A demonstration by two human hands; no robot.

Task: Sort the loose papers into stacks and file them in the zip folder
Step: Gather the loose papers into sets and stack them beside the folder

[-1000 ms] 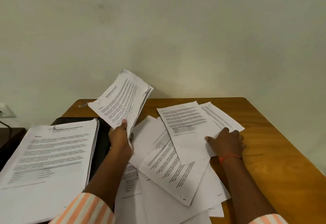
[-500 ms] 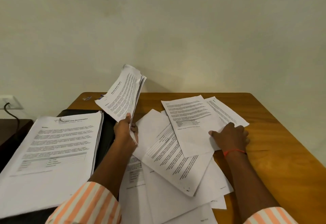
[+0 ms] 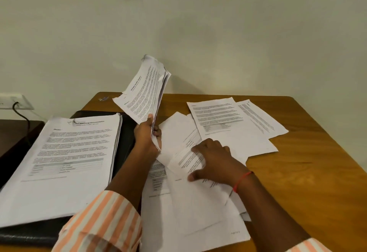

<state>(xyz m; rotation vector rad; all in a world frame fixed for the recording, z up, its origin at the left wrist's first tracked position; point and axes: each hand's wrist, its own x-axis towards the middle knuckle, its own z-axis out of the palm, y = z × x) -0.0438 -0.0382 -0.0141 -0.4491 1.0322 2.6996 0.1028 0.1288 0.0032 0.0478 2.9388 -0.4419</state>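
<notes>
Right hand [image 3: 215, 164], moved from far sheets [image 3: 218, 118] onto nearer loose sheet [image 3: 185, 161], fingers spread flat, likely next pick; left hand [image 3: 146, 138] grips bundle [image 3: 145, 95].

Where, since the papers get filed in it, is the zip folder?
Head view, left side: the folder lies under the tall stack, its black edge showing beside the left hand.

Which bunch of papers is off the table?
The fanned sheaf of white printed sheets in the left hand, raised above the wooden table; the thick stack and scattered loose sheets lie flat.
</notes>
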